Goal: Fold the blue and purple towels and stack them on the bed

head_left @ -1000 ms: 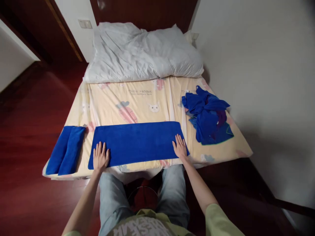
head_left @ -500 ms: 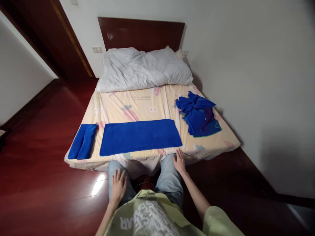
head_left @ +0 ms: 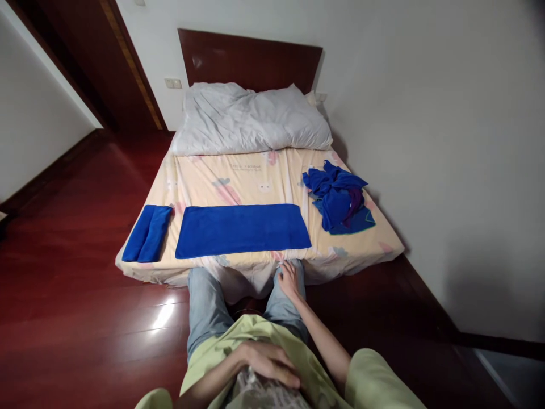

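Evidently, your left hand [head_left: 271, 363], loose before your shirt [head_left: 320, 368], and right hand [head_left: 289, 281], fingers parted over your jeans [head_left: 205, 301], have left the blue cloth [head_left: 243, 230] flat, unheld.

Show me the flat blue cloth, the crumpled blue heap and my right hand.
Flat blue cloth [head_left: 243, 231]: head view, middle of its upper face.
Crumpled blue heap [head_left: 335, 207]: head view, bunched fabric near its middle.
Right hand [head_left: 289, 279]: head view, back of the hand.

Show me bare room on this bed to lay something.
Widest: bare sheet between the flat blue cloth and the white bedding. Smaller: the near-right corner, below the blue heap. Crowded: near left, where the folded cloth lies close beside the flat one.
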`<state>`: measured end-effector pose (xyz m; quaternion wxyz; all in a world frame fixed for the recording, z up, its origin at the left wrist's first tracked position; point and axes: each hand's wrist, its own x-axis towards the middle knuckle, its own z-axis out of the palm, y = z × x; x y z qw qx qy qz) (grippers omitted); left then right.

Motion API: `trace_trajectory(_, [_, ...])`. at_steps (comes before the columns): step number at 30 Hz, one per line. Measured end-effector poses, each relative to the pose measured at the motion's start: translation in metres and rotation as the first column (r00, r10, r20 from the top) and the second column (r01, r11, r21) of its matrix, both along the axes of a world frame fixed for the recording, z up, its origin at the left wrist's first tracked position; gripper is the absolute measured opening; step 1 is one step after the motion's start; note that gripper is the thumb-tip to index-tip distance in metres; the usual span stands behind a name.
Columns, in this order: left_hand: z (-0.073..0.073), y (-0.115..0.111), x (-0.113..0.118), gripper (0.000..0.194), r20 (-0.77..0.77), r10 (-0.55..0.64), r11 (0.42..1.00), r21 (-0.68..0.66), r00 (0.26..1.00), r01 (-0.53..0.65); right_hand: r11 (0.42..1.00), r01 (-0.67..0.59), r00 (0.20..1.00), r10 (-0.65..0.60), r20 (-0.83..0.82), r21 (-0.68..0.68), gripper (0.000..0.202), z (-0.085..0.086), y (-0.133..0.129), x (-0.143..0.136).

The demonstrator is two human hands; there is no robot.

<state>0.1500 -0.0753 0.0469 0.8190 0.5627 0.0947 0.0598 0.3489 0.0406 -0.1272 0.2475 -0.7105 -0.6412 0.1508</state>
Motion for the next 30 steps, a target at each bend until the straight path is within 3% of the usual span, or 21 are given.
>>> trace_trajectory(2, [-0.019, 0.012, 0.005, 0.028, -0.016, -0.046, 0.997, -0.065, 0.999, 0.045, 0.998, -0.058, 0.996, 0.058, -0.07, -0.003, 0.041, 0.003, 0.007, -0.017])
trace_trajectory(3, [-0.03, 0.018, 0.007, 0.03, -0.052, 0.045, 0.991, -0.125, 0.998, -0.051, 0.998, -0.069, 0.991, 0.068, -0.114, -0.004, 0.041, 0.005, 0.011, -0.026])
trace_trajectory(4, [-0.044, 0.026, 0.008, 0.03, -0.119, 0.217, 0.954, -0.186, 0.969, -0.236, 0.998, -0.07, 0.985, 0.067, -0.162, -0.008, 0.041, 0.006, 0.015, -0.035])
trace_trajectory(5, [-0.057, 0.034, 0.009, 0.028, -0.211, 0.39, 0.873, -0.225, 0.897, -0.432, 0.998, -0.067, 0.976, 0.062, -0.21, -0.018, 0.041, 0.008, 0.02, -0.043])
trace_trajectory(7, [-0.084, 0.057, 0.008, 0.022, -0.39, 0.661, 0.603, -0.233, 0.641, -0.763, 0.995, -0.075, 0.952, 0.054, -0.3, -0.06, 0.039, 0.013, 0.03, -0.057])
trace_trajectory(8, [-0.095, 0.07, 0.006, 0.02, -0.448, 0.729, 0.457, -0.244, 0.517, -0.856, 0.992, -0.094, 0.939, 0.058, -0.339, -0.09, 0.037, 0.015, 0.036, -0.063])
trace_trajectory(10, [-0.11, 0.099, -0.001, 0.018, -0.497, 0.801, 0.178, -0.336, 0.334, -0.925, 0.98, -0.14, 0.916, 0.075, -0.395, -0.14, 0.035, 0.021, 0.048, -0.07])
trace_trajectory(11, [-0.115, 0.113, -0.004, 0.018, -0.502, 0.818, 0.073, -0.393, 0.28, -0.917, 0.976, -0.157, 0.909, 0.083, -0.407, -0.154, 0.034, 0.024, 0.053, -0.072])
trace_trajectory(13, [-0.119, 0.14, -0.01, 0.022, -0.498, 0.84, -0.065, -0.487, 0.216, -0.871, 0.971, -0.178, 0.904, 0.098, -0.416, -0.158, 0.032, 0.028, 0.063, -0.074])
trace_trajectory(17, [-0.12, 0.176, -0.01, 0.019, -0.508, 0.847, -0.217, -0.599, 0.156, -0.771, 0.965, -0.201, 0.879, 0.102, -0.467, -0.167, 0.028, 0.026, 0.066, -0.071])
trace_trajectory(20, [-0.122, 0.189, -0.006, 0.023, -0.543, 0.827, -0.3, -0.643, 0.143, -0.704, 0.95, -0.21, 0.831, 0.049, -0.554, -0.231, 0.024, 0.014, 0.044, -0.065])
trace_trajectory(26, [-0.125, 0.2, 0.002, 0.036, -0.553, 0.814, -0.345, -0.705, 0.176, -0.62, 0.917, -0.249, 0.755, -0.018, -0.655, -0.312, 0.02, -0.004, -0.007, -0.06])
trace_trajectory(30, [-0.128, 0.206, 0.007, 0.036, -0.563, 0.817, -0.369, -0.677, 0.125, -0.637, 0.92, -0.281, 0.698, 0.001, -0.716, -0.273, 0.024, 0.005, 0.003, -0.058])
